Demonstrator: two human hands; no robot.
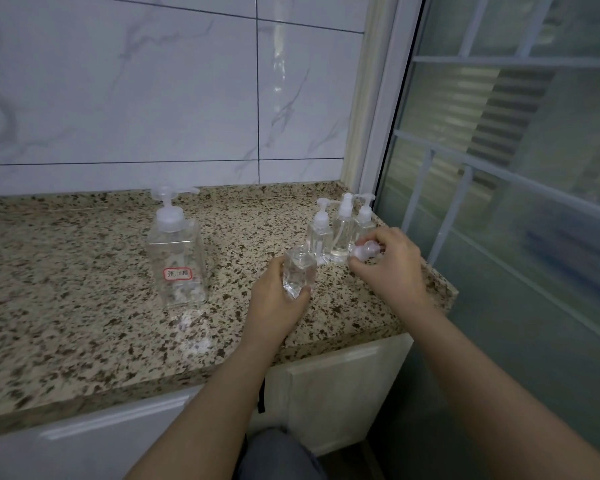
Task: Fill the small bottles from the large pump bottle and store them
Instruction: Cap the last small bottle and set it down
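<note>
A large clear square pump bottle (176,261) with a red-framed label stands upright on the speckled granite counter (66,289). My left hand (278,299) grips a small clear square bottle (298,271) whose neck is uncapped. To its right, my right hand (392,261) holds a white pump cap (364,252) apart from that bottle. Three small capped pump bottles (340,230) stand together just behind my hands near the counter's right end.
A marble-tiled wall (153,98) backs the counter. The counter ends at the right beside a frosted glass door (516,202). White cabinet doors (326,393) sit below the counter edge.
</note>
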